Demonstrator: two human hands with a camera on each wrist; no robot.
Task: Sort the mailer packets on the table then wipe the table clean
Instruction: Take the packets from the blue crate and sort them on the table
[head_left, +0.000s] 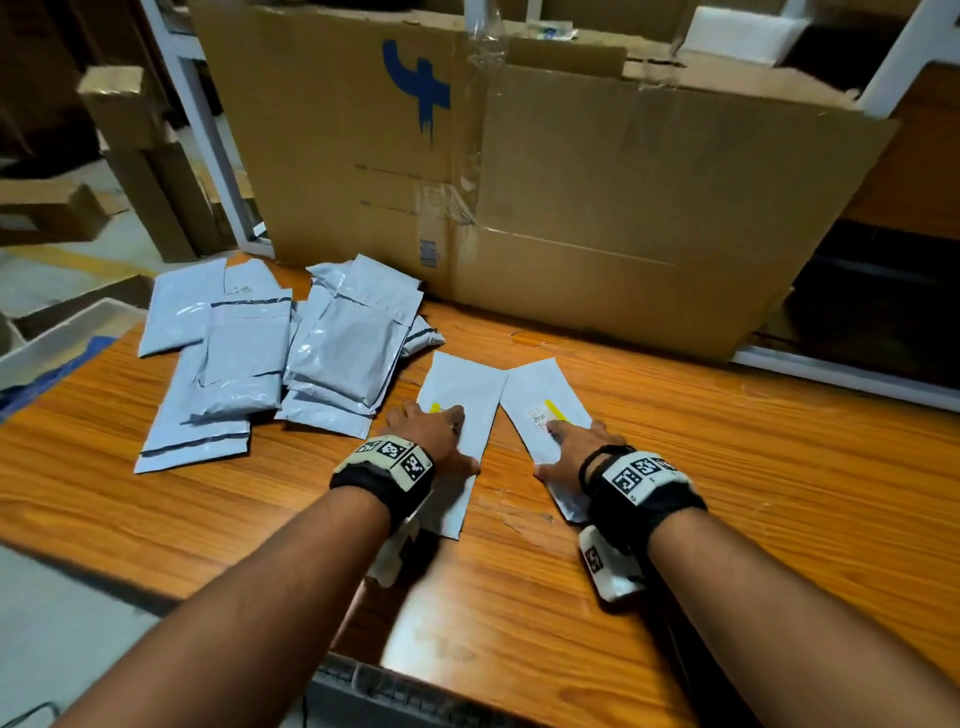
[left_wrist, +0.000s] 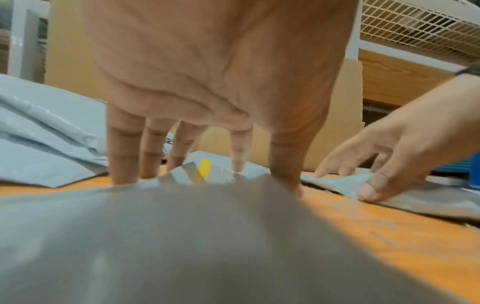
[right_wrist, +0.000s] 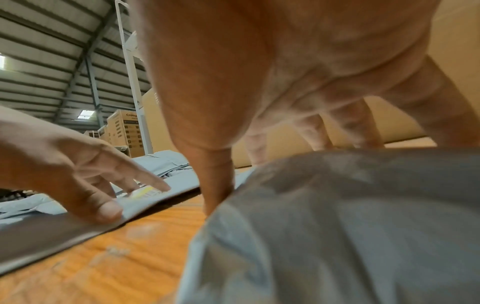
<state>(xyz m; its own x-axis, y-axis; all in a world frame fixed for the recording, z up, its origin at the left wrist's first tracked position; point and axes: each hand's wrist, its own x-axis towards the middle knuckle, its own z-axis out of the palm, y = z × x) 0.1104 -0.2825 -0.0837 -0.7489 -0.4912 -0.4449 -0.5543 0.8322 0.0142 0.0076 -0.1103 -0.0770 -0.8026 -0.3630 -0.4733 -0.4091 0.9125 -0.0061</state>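
Closest in, both forearms reach out over the wooden table (head_left: 675, 415), each wrist strapped with a black band carrying coded marker tiles. The left hand (head_left: 434, 434) lies flat, fingers spread and straight, pressing down on the left packet (head_left: 462, 384), a flat pale mailer with a yellow strip peeking out beside the fingers. From the left wrist view those fingers (left_wrist: 124, 144) stand planted on the packet's edge and the table, the near end of the mailer bulging up towards the lens. The right hand (head_left: 571, 447) does the same on the right packet (head_left: 540, 395): fingers stretched, index finger laid on the small printed label next to a yellow strip. In the right wrist view its thumb (right_wrist: 215, 181) comes down at the packet's rim, gripping nothing, just pressing. The two packets lie side by side, splayed in a shallow V, far corners touching, near ends apart with bare wood between them.

Further out and to the left, a loose pile of grey mailer packets (head_left: 270, 353) sprawls across the table, overlapping in two rough heaps, some plump, some flat. Behind everything a big flattened cardboard box (head_left: 571, 182) stands upright along the table's far edge, a blue mark painted on it. Off the left side sit more cartons (head_left: 135, 135) on the floor.
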